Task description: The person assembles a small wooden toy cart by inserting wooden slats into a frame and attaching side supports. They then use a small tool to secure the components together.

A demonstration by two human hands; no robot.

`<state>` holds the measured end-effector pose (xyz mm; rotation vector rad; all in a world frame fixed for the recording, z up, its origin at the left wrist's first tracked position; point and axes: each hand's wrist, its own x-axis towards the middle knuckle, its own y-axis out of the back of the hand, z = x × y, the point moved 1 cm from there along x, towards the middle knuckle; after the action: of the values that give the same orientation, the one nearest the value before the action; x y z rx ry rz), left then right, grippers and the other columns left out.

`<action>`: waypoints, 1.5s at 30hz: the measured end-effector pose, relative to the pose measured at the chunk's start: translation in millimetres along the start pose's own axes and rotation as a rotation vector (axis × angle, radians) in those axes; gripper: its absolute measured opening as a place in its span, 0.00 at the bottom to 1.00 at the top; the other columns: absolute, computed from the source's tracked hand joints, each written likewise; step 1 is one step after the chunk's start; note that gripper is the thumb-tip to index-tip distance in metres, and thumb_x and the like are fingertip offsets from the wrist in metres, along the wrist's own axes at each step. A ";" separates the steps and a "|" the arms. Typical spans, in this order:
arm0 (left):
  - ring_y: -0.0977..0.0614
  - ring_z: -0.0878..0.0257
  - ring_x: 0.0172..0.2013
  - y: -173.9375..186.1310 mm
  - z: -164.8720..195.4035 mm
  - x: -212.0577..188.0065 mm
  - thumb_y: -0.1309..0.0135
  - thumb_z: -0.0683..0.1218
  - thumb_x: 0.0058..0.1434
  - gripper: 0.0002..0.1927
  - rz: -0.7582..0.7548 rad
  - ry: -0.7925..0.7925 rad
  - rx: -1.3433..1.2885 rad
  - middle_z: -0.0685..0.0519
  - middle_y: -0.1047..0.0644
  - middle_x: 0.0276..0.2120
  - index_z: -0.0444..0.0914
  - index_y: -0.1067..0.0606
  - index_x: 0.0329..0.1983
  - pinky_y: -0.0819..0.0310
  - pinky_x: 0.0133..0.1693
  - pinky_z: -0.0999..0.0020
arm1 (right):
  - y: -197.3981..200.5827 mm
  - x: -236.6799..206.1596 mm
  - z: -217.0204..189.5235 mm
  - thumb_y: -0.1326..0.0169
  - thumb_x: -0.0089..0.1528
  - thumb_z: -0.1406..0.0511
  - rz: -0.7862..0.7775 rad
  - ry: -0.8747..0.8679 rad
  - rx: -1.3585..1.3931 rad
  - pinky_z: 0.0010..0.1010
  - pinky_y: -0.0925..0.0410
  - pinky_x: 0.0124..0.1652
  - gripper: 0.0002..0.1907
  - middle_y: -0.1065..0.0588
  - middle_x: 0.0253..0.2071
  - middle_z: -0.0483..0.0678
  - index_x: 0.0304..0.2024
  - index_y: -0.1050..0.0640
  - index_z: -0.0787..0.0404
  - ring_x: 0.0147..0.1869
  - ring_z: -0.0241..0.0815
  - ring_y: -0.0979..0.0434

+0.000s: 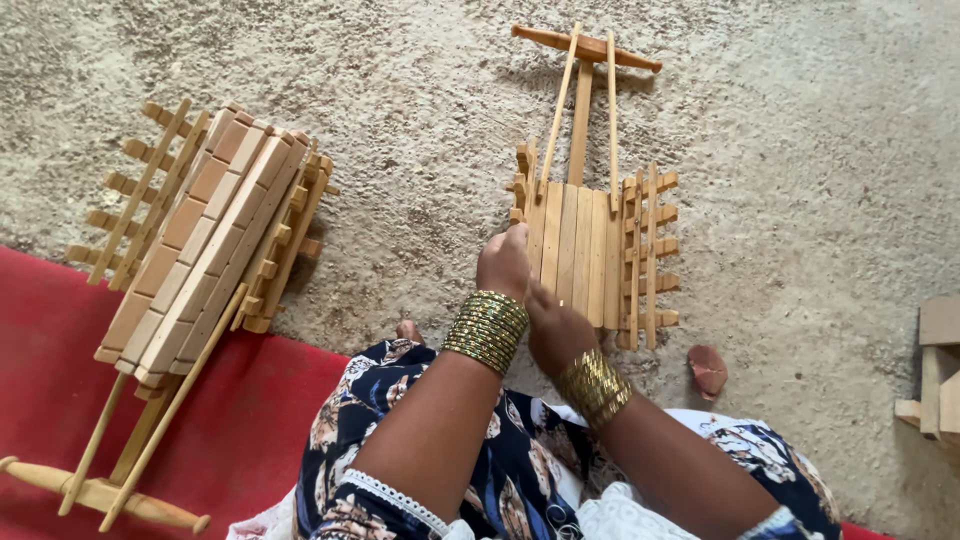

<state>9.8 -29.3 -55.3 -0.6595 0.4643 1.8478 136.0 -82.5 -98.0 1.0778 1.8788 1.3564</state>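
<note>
Rough grey-beige carpeted floor (800,150) fills the view, seen from above as you look down at your lap. At the far left, a red mat (60,400) covers the lower corner of the floor. Lying partly on it and partly on the carpet is a finished wooden toy cart (205,240), tilted on its side, its slatted base up, fence-like rails along both edges, and its long pull handle with a crossbar pointing toward the lower left.

Toward the centre, your knees show in a dark blue flowered garment (500,470) with white lace trim. Your left hand (503,262), with a stack of gold bangles on the wrist, presses against the near left corner of a second wooden cart (585,250). Your right hand (558,335), also bangled, rests just beside it at the cart's near edge, fingers hidden beneath the wood, so you cannot tell how they grip. This cart lies flat on the carpet straight ahead, handle pointing away from you.

Right of it sits a small reddish-brown stone (708,368). At the far right edge, pale wooden pieces (938,370) are cut off.
</note>
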 end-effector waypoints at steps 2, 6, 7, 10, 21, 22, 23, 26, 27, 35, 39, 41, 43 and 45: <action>0.20 0.55 0.38 -0.5 -2.8 0.8 0.58 0.58 0.63 0.27 0.011 -0.026 -0.058 0.45 0.23 0.35 0.31 0.24 0.47 0.25 0.45 0.59 | -1.7 -8.2 -2.5 0.55 0.62 0.75 0.074 0.080 -0.055 0.29 0.24 0.25 0.16 0.24 0.59 0.55 0.50 0.22 0.66 0.27 0.41 0.18; 0.19 0.53 0.42 -3.3 -8.4 5.7 0.57 0.58 0.62 0.29 -0.036 -0.031 -0.077 0.42 0.21 0.41 0.30 0.27 0.54 0.24 0.48 0.60 | -0.5 1.5 -0.2 0.56 0.65 0.75 0.046 -0.029 -0.012 0.30 0.25 0.21 0.13 0.24 0.59 0.52 0.46 0.21 0.65 0.26 0.40 0.18; 0.19 0.50 0.42 -3.8 -8.8 6.1 0.57 0.57 0.63 0.30 -0.054 -0.060 -0.122 0.38 0.22 0.42 0.26 0.26 0.53 0.25 0.49 0.58 | 1.7 5.8 -1.2 0.54 0.64 0.73 0.108 0.005 -0.047 0.30 0.25 0.25 0.11 0.23 0.58 0.53 0.43 0.20 0.64 0.29 0.41 0.17; 0.19 0.46 0.45 -4.0 -7.5 5.5 0.56 0.56 0.64 0.32 -0.066 -0.094 -0.174 0.33 0.22 0.47 0.22 0.25 0.54 0.26 0.50 0.57 | 5.8 7.4 -5.1 0.51 0.61 0.72 0.188 0.063 -0.108 0.31 0.24 0.29 0.09 0.22 0.57 0.55 0.40 0.20 0.64 0.34 0.43 0.17; 0.26 0.53 0.35 -4.8 -2.7 -0.4 0.58 0.56 0.69 0.27 -0.092 0.040 -0.109 0.38 0.28 0.33 0.27 0.24 0.52 0.25 0.44 0.56 | -1.3 5.5 -0.3 0.56 0.69 0.73 0.045 -0.065 -0.034 0.26 0.27 0.22 0.11 0.21 0.55 0.52 0.40 0.21 0.65 0.24 0.40 0.19; 0.25 0.54 0.34 -4.7 -2.5 0.1 0.58 0.55 0.68 0.26 -0.086 0.020 -0.117 0.40 0.27 0.33 0.28 0.24 0.51 0.25 0.42 0.58 | -1.8 7.0 -2.1 0.56 0.68 0.74 0.098 -0.017 -0.027 0.25 0.27 0.23 0.11 0.20 0.54 0.53 0.40 0.21 0.65 0.26 0.39 0.19; 0.25 0.55 0.34 -4.3 -1.9 0.8 0.58 0.55 0.68 0.25 -0.080 -0.003 -0.126 0.42 0.27 0.33 0.29 0.24 0.49 0.25 0.41 0.59 | -1.9 8.1 -3.2 0.56 0.68 0.74 0.154 0.033 -0.021 0.24 0.27 0.24 0.11 0.20 0.53 0.54 0.40 0.21 0.64 0.28 0.38 0.19; 0.23 0.60 0.36 -0.7 -1.6 3.3 0.59 0.54 0.66 0.22 -0.069 0.076 -0.259 0.49 0.24 0.34 0.33 0.25 0.47 0.24 0.41 0.62 | 2.5 -1.7 -3.8 0.56 0.65 0.75 0.166 0.062 0.050 0.24 0.27 0.20 0.13 0.20 0.51 0.54 0.43 0.19 0.63 0.27 0.38 0.19; 0.21 0.62 0.37 1.5 -2.4 4.2 0.60 0.53 0.65 0.21 -0.067 0.129 -0.318 0.51 0.23 0.35 0.34 0.26 0.46 0.23 0.42 0.63 | 6.9 -8.8 -4.7 0.56 0.63 0.76 0.144 0.048 0.082 0.26 0.27 0.19 0.15 0.20 0.51 0.54 0.45 0.19 0.63 0.25 0.38 0.19; 0.24 0.58 0.40 -2.3 -7.5 16.4 0.59 0.52 0.67 0.17 -0.185 0.098 -0.586 0.47 0.26 0.39 0.34 0.28 0.45 0.26 0.46 0.61 | 28.7 -8.6 3.0 0.54 0.65 0.74 0.423 0.250 0.020 0.31 0.20 0.42 0.17 0.22 0.56 0.51 0.52 0.20 0.59 0.52 0.44 0.17; 0.22 0.58 0.43 -4.1 -10.8 15.5 0.58 0.52 0.66 0.18 -0.101 0.123 -0.494 0.47 0.24 0.41 0.33 0.27 0.46 0.25 0.48 0.64 | 14.3 7.0 7.7 0.56 0.63 0.81 0.352 0.176 -0.009 0.28 0.22 0.36 0.20 0.22 0.57 0.54 0.52 0.20 0.64 0.61 0.46 0.20; 0.22 0.56 0.43 -4.4 -10.5 14.2 0.58 0.52 0.66 0.19 -0.138 0.117 -0.544 0.45 0.24 0.40 0.31 0.28 0.47 0.24 0.48 0.62 | 11.0 14.2 10.4 0.54 0.63 0.78 0.366 0.181 -0.040 0.31 0.21 0.39 0.18 0.22 0.57 0.56 0.51 0.21 0.65 0.59 0.48 0.20; 0.22 0.56 0.42 -4.1 -9.2 13.8 0.58 0.51 0.66 0.19 -0.135 0.107 -0.545 0.46 0.24 0.40 0.31 0.27 0.47 0.24 0.47 0.62 | 9.7 15.2 10.4 0.53 0.62 0.77 0.330 0.174 -0.034 0.32 0.21 0.39 0.17 0.23 0.57 0.58 0.52 0.21 0.66 0.57 0.48 0.20; 0.22 0.59 0.41 -3.3 -9.1 13.1 0.56 0.51 0.65 0.19 -0.090 0.105 -0.497 0.48 0.23 0.40 0.32 0.26 0.46 0.25 0.46 0.66 | 9.0 8.6 7.2 0.54 0.62 0.78 0.233 0.150 0.009 0.31 0.22 0.34 0.18 0.23 0.57 0.60 0.52 0.22 0.68 0.54 0.48 0.19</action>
<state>11.3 -24.2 -70.6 -1.0962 0.0319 1.8584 139.9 -70.2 -91.7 1.2625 1.9123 1.5992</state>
